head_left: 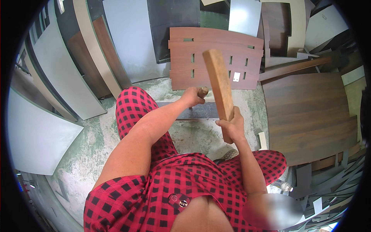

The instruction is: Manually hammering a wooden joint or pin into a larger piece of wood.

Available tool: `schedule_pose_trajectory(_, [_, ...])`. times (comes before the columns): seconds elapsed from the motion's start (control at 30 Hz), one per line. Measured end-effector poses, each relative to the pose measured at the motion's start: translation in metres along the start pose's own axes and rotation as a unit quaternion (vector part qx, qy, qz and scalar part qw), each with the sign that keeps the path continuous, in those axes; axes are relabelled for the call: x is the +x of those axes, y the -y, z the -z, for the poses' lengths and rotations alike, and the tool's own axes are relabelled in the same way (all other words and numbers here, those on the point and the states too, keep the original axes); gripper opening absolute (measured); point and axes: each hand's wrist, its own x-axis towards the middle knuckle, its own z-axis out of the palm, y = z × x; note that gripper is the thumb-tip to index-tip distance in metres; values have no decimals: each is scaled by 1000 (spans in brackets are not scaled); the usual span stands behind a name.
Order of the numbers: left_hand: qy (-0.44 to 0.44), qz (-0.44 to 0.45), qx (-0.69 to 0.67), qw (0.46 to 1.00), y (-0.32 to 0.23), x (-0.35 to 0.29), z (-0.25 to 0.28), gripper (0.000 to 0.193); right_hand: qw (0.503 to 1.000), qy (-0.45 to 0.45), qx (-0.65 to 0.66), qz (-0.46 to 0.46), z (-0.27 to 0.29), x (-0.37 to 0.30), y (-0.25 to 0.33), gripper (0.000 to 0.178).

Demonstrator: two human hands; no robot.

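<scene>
My left hand (191, 97) is wrapped round a chisel (203, 92), whose round wooden butt sticks out above the fist. Most of its blade is hidden below the hand. Under it a narrow dark grey board (206, 111) lies flat on the floor between my knees. My right hand (234, 125) grips the lower end of a long squared wooden bar (218, 79). The bar is raised, tilting up and away, to the right of the chisel and apart from it.
A reddish-brown panel (212, 58) with several small slots stands just beyond the board. Tall pale panels (129, 34) lean at the back and left. A large brown wood-grain sheet (309, 116) and stacked offcuts (328, 178) are on the right. A small bottle (285, 186) lies by my right knee.
</scene>
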Motion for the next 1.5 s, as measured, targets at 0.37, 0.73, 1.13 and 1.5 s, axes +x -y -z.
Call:
schedule_pose_trajectory(0.37, [2,34,-31,999,-1,-4,1,33,986,96,-136,-32,-4,-2,6,70])
schedule_pose_trajectory(0.73, [-5,6,-21,1000,7,-1,0,34,993,62,-102,-4,-11,-4,3,62])
schedule_pose_trajectory(1.13, [-86,13,28,996,4,1,5,35,997,53,-47,-36,-1,-2,6,63])
schedule_pose_trajectory(1.5, [-58,-2,-48,997,29,9,-8,36,999,10,5,51,-9,-16,17,67])
